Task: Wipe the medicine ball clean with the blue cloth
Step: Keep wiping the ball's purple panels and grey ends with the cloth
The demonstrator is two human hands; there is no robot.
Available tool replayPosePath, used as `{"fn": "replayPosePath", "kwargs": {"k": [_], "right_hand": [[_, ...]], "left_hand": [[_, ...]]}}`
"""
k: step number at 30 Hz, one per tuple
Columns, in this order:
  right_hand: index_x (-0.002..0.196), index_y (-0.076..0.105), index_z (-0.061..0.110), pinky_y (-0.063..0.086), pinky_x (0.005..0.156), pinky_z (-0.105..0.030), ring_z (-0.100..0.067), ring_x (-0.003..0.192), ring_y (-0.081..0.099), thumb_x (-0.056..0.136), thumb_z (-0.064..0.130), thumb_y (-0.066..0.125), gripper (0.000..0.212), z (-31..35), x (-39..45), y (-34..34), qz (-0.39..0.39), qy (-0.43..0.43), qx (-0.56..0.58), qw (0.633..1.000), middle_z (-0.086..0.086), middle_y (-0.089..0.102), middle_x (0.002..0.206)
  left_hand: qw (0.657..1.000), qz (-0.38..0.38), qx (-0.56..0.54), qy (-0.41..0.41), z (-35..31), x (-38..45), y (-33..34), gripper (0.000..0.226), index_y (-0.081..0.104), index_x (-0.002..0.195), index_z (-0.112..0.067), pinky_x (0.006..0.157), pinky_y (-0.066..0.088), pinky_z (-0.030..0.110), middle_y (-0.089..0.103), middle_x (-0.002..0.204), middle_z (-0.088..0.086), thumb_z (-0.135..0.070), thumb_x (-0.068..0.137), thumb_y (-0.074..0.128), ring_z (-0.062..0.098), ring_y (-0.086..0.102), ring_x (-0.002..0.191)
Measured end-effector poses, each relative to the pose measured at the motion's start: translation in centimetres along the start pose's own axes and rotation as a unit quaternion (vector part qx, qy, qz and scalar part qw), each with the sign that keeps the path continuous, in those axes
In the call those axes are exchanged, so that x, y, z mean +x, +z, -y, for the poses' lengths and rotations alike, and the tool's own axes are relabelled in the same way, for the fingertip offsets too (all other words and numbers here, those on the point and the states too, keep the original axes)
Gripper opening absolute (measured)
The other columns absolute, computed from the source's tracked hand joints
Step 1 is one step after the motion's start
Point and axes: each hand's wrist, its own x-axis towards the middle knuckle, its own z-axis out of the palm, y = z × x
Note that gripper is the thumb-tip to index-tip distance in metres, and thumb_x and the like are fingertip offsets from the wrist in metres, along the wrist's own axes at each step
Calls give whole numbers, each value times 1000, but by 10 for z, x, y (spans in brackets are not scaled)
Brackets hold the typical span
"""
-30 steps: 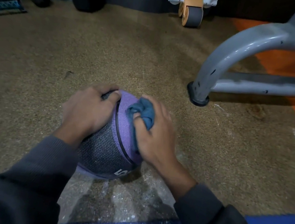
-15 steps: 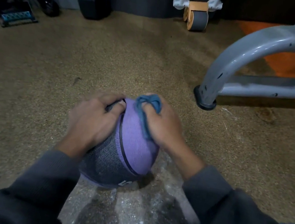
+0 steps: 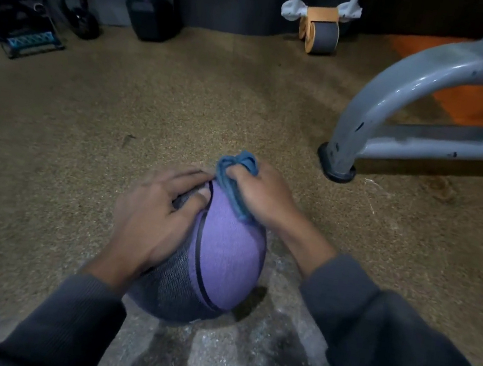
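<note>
Bare carpet point(image 3: 114, 136) left of medicine ball point(image 3: 221, 259); grey frame leg point(image 3: 337, 163) blocks right-forward

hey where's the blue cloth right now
In the head view the blue cloth is bunched in the right hand, pressed on the far top of the purple medicine ball, just right of the left hand.

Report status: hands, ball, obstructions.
Left hand steadies purple medicine ball. Right hand grips bunched blue cloth on ball's top. Nothing obstructing.
</note>
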Motion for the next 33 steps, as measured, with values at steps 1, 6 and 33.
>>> {"fn": "replayPosePath", "kwargs": {"k": [1, 6, 33], "right_hand": [[75, 58, 24, 39, 68, -32, -16, 76, 57, 92, 34, 54, 20, -11, 8, -1, 19, 48, 34, 998, 5, 62, 79], [73, 56, 17, 39, 67, -30, -23, 79, 59, 96, 36, 49, 31, -35, -3, -1, 32, 172, 45, 984, -4, 62, 84], [73, 62, 19, 38, 63, -31, -19, 67, 57, 92, 33, 54, 24, -56, -8, 9, 43, 200, 160, 966, -3, 63, 73]], "left_hand": [[1000, 2, -10, 11, 2, -3, -1, 47, 65, 123, -46, 111, 37, 43, 58, 134, -24, -59, 86, 40, 7, 49, 130], [998, 5, 57, -7, 1, -12, -5, 69, 49, 141, -40, 111, 34, 34, 48, 147, -16, -66, 80, 32, 11, 41, 137], [990, 77, 59, -100, -15, 5, -16, 41, 60, 127, -49, 96, 37, 32, 56, 138, -23, -63, 92, 45, 13, 52, 128]]}}
